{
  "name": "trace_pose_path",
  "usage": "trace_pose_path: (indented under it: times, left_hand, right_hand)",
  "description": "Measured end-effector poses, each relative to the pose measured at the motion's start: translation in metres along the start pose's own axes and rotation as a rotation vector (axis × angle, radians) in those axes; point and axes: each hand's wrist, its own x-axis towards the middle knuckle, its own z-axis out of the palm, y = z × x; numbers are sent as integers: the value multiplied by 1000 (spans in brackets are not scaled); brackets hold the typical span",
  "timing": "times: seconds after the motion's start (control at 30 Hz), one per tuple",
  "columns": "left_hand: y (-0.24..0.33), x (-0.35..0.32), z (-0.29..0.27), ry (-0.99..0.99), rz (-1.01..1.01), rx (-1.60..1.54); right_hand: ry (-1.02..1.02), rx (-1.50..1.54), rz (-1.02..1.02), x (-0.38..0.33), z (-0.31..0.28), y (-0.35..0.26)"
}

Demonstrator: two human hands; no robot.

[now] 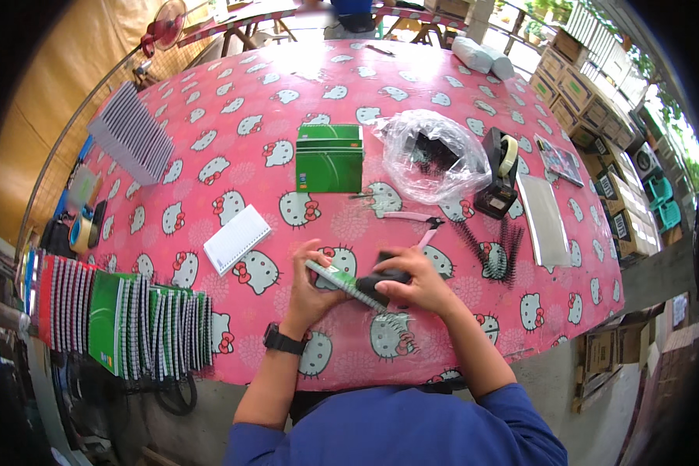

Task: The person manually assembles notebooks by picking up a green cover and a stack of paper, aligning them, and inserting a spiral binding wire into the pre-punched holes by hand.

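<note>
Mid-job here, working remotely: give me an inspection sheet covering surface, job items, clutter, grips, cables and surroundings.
Surface: pink patterned tablecloth, glossy in places.
Job items: green spiral notebook; black object, kind unclear.
Clutter: clear plastic bag, pink-handled cutters, black coils.
Grips: left grip holds the green spiral notebook; right grip holds the black object.
Cables: black loop at lower left; cable or not, unclear.
Surroundings: stacked cartons right, red fan upper left.

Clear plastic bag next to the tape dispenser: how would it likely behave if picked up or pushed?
The clear plastic bag is probably floppy, since its thin film looks crumpled and loose. Pushed, it would likely crease or slide rather than roll, as it lies in an irregular heap. The dark contents may shift, being bunched inside that slack film.
</note>
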Motion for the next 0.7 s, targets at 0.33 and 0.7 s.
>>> trace_pose_path:
  times: [0.33,0.7]
  left_hand:
    - [-7,-2,-6,-285,-81,178]
    - [-6,2,-3,-248,-155,78]
  right_hand:
    - [-42,478,45,4,-10,-10]
    - [-47,184,126,29,5,-10]
